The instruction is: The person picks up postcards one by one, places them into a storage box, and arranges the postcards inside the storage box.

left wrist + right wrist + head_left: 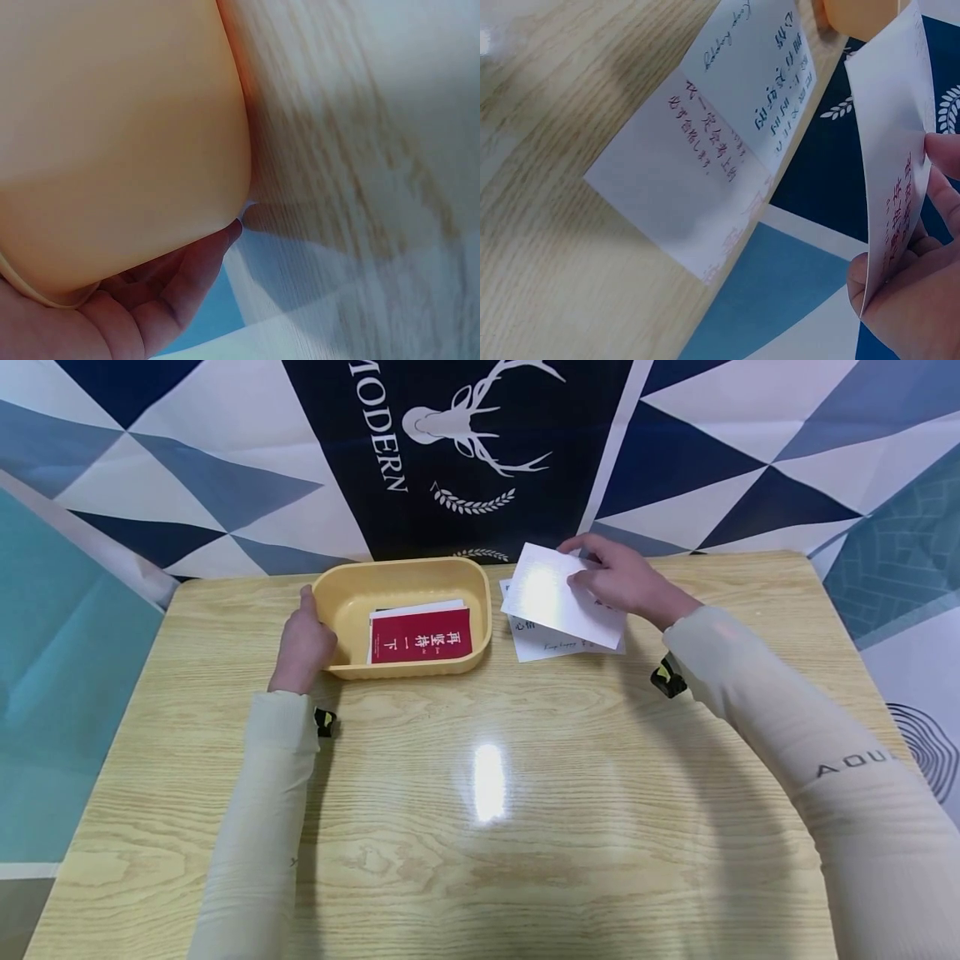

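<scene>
My left hand (302,639) holds the left end of a yellow plastic basket (486,610), its fingers along the outer wall (127,142). Inside the basket lie cards, a red one with white characters (422,636) on top and the edge of a white one under it. My right hand (618,577) pinches a white card (551,589) by its edge, raised and tilted above the table. Below it, printed white cards (675,180) overlap on the tabletop, one with red writing and one with black writing.
The wooden table (420,827) ends at the back against a patterned cloth (247,485) with a deer-head panel. A dark wrist-camera piece (667,677) sits under the right sleeve, another (325,722) beside the left.
</scene>
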Action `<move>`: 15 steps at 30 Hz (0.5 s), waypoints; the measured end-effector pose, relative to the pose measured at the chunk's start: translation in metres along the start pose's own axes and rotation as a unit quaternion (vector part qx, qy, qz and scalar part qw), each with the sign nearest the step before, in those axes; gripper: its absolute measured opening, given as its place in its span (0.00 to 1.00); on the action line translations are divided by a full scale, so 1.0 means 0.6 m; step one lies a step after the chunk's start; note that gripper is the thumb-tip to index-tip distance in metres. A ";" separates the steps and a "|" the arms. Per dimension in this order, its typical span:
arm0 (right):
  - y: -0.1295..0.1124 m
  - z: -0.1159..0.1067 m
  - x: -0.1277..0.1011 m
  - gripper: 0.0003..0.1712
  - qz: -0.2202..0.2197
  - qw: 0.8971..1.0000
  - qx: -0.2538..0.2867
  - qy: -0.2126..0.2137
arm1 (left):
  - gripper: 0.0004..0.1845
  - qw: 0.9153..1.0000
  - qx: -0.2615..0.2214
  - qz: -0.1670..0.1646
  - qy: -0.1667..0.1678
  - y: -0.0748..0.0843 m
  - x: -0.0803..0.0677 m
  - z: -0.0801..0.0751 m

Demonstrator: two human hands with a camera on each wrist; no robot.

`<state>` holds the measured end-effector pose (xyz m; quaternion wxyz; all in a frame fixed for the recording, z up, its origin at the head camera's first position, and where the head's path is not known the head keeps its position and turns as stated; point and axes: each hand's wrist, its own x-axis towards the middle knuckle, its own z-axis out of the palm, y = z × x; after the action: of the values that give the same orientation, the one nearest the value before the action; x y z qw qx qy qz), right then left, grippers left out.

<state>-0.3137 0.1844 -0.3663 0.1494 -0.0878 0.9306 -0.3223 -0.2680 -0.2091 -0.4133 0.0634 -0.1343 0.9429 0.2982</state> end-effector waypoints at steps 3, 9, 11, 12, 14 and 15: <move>-0.007 -0.001 0.002 0.28 -0.004 1.000 -0.002 0.000 | 0.41 1.000 0.001 -0.001 -0.001 0.000 0.000 -0.001; -0.019 0.001 0.005 0.27 -0.012 1.000 -0.006 -0.002 | 0.41 1.000 0.002 -0.001 -0.002 0.000 0.000 -0.002; -0.022 0.002 0.006 0.27 -0.012 1.000 -0.007 -0.002 | 0.41 1.000 0.002 -0.002 -0.002 0.001 0.000 -0.001; -0.024 0.003 0.007 0.27 -0.012 1.000 -0.006 -0.003 | 0.41 1.000 0.001 -0.003 -0.003 0.001 0.000 -0.001; -0.026 0.005 0.009 0.27 -0.013 1.000 -0.007 -0.003 | 0.41 1.000 0.000 -0.005 -0.004 0.002 0.000 -0.001; -0.028 0.006 0.010 0.27 -0.014 1.000 -0.008 -0.004 | 0.41 1.000 -0.001 -0.007 -0.004 0.002 0.000 -0.001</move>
<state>-0.3171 0.1679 -0.3599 0.1477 -0.1027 0.9312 -0.3169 -0.2684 -0.2084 -0.4122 0.0688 -0.1395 0.9413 0.2996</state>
